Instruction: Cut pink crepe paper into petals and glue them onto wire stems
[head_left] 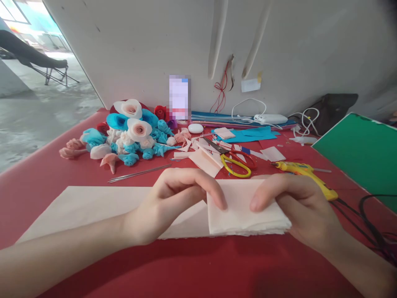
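A long strip of cream crepe paper (102,207) runs across the red table, its right end folded into a layered, squarish stack (238,211). My left hand (167,203) pinches the stack's left side, the index finger lying on top. From the right, my right hand (304,207) grips the same stack, thumb on its upper face and fingers hidden beneath. Behind the hands lie scissors (237,165) with one yellow and one red handle, beside cream paper scraps (206,159). A yellow glue gun (307,174) rests just beyond my right hand.
Blue, white, pink and red paper flowers (133,128) are heaped at the back left, with thin metal rods (139,173) in front. Blue paper (248,134), a white power strip (269,119) and cables lie along the wall. A green board (362,153) stands at the right.
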Demonstrator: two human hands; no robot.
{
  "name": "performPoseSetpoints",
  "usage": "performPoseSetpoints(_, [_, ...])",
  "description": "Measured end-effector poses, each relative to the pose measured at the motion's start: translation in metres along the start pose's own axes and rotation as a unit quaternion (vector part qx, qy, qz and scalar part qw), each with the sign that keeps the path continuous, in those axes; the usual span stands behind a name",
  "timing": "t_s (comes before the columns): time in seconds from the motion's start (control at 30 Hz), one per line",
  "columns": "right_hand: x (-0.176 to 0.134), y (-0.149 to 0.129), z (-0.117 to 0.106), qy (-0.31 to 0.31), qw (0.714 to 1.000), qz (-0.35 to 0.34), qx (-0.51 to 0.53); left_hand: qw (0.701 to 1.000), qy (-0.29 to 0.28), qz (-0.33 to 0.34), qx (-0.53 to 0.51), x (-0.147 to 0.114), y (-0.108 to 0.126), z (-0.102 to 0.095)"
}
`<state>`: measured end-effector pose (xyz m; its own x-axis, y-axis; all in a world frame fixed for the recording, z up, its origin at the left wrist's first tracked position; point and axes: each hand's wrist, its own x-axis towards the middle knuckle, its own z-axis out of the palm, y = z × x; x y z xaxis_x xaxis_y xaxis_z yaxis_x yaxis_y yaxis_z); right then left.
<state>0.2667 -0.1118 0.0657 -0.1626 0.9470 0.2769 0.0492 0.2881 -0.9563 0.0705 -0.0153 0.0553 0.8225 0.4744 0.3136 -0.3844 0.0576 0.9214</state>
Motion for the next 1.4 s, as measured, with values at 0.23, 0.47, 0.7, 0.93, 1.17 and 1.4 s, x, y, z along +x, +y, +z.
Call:
performPoseSetpoints(0.23, [0.001, -0.003, 0.001, -0.02, 0.993, -0.047, -0.102, 1.0, -0.022, 0.011, -0.014, 0.001, 0.001, 0.001])
performPoseSetpoints(0.47, [-0.002, -0.006, 0.002, -0.015, 0.977, -0.087, -0.195, 0.998, -0.026, 0.037, 0.045, 0.004, 0.003, 0.001])
performPoseSetpoints(0.7, [0.002, -0.005, 0.0, -0.051, 0.982, -0.075, -0.167, 0.993, -0.031, 0.053, 0.099, 0.004, 0.001, -0.002])
performPoseSetpoints(0.93, [0.003, 0.0, -0.002, -0.066, 0.993, -0.042, -0.085, 0.993, -0.016, 0.041, 0.113, 0.004, 0.001, -0.003])
performPoseSetpoints(1.17, [0.015, -0.006, -0.003, -0.154, 0.984, 0.068, -0.055, 0.96, -0.02, 0.03, 0.278, 0.005, 0.0, 0.001])
performPoseSetpoints(1.4, [0.017, -0.004, 0.001, -0.205, 0.975, 0.077, -0.037, 0.955, -0.129, -0.06, 0.26, 0.003, 0.004, 0.013])
